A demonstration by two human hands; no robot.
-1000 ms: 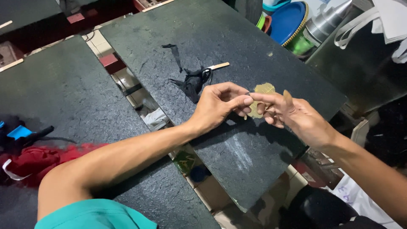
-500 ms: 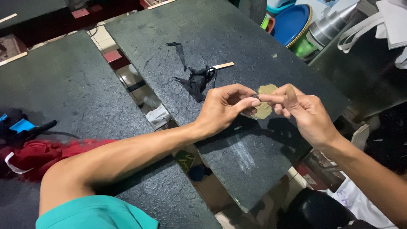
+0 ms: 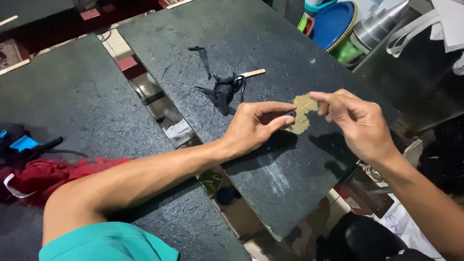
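Observation:
My left hand (image 3: 256,126) reaches across a dark stone-like slab (image 3: 251,34) and pinches a small dark piece (image 3: 291,114) between thumb and forefinger. My right hand (image 3: 355,123) hovers just to the right, its thumb and forefinger pressed together with nothing visible between them. A yellowish-olive patch (image 3: 302,113) sits between the two sets of fingertips; I cannot tell whether it lies on the slab or is held. A tangle of black fabric strips (image 3: 221,89) and a short wooden stick (image 3: 252,73) lie just beyond my left hand.
A second dark slab (image 3: 72,106) lies to the left across a gap (image 3: 166,113) showing floor clutter. Red cloth (image 3: 43,174) and a blue-and-black object (image 3: 21,144) rest at far left. A blue plate (image 3: 333,21) and a metal vessel (image 3: 382,24) stand at top right.
The hands, which were touching over the yellowish patch, have drawn apart. My right hand has shifted to the right; my left keeps its pinch.

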